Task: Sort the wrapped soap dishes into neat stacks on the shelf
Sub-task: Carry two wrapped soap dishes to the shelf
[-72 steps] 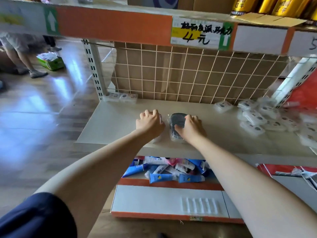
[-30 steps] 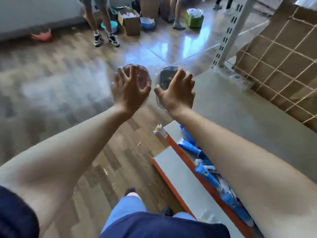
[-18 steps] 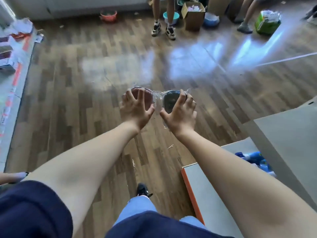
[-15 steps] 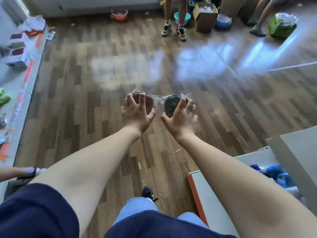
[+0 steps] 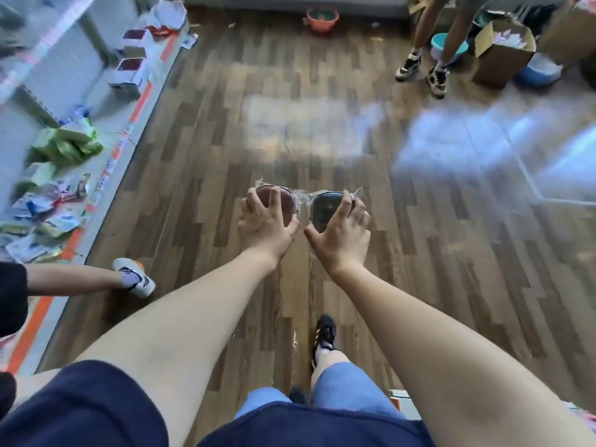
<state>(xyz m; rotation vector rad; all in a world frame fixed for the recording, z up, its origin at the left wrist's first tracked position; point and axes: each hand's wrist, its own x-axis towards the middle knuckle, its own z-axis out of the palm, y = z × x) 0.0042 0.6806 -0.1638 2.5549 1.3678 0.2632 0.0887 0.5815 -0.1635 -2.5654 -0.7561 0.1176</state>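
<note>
Hands out front at arm's length over wood floor [image 5: 322, 130], each with one wrapped soap dish. Left hand [image 5: 264, 227] grips reddish-brown soap dish [image 5: 283, 200] in clear plastic wrap, fingers curled over its near edge, thumb on the right side. Right hand [image 5: 342, 237] grips dark grey soap dish [image 5: 324, 204], also in clear wrap, fingers spread over its right edge, thumb low on the left. Dishes side by side, wraps touching or nearly so in the middle, can't tell which. Both held in the air above the floor, not on any shelf. Low shelf [image 5: 106, 117] with orange edge strip runs along the left, holding small boxes [image 5: 129, 69], green packets [image 5: 67, 143] and loose mixed packets [image 5: 35, 221], blurred. Another person's leg and white sneaker [image 5: 135, 279] at left by the shelf edge. Far end: a standing person's legs in black-and-white sneakers [image 5: 422, 69], open cardboard box [image 5: 503, 56], teal basin [image 5: 448, 46], orange basin [image 5: 322, 17]. Wearer's own black shoe [image 5: 324, 333], blue shorts [image 5: 348, 391] and navy shirt [image 5: 84, 411] at the bottom.
</note>
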